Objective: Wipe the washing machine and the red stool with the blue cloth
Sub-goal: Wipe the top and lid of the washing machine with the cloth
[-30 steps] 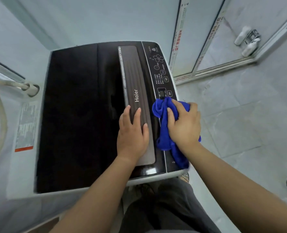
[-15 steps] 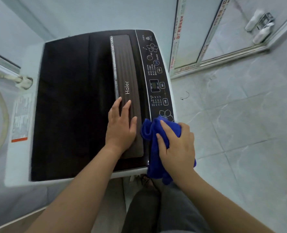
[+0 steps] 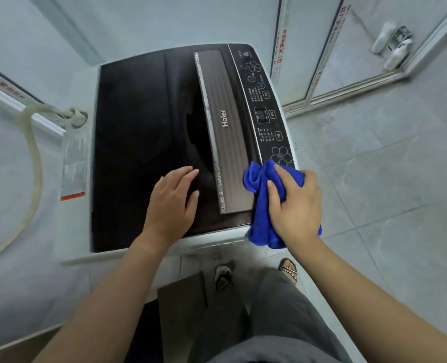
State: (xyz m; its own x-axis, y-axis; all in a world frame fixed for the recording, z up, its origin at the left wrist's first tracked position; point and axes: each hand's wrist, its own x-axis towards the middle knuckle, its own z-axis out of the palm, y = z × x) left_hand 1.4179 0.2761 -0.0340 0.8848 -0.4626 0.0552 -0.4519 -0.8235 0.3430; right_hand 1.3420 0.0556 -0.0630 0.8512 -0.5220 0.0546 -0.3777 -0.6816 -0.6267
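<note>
**Fingers (image 3: 282,171) grip blue cloth (image 3: 260,179) at near corner**

Head view: right hand (image 3: 299,205) clutches the cloth, drawn back to the control panel's (image 3: 264,113) near corner; panel pass likely ending. Left hand (image 3: 172,203) has slid off the grey handle strip (image 3: 225,132), flat and straight-fingered on the washing machine (image 3: 138,132) lid. Lid shut, drum contents hidden. No red stool in view.
</note>
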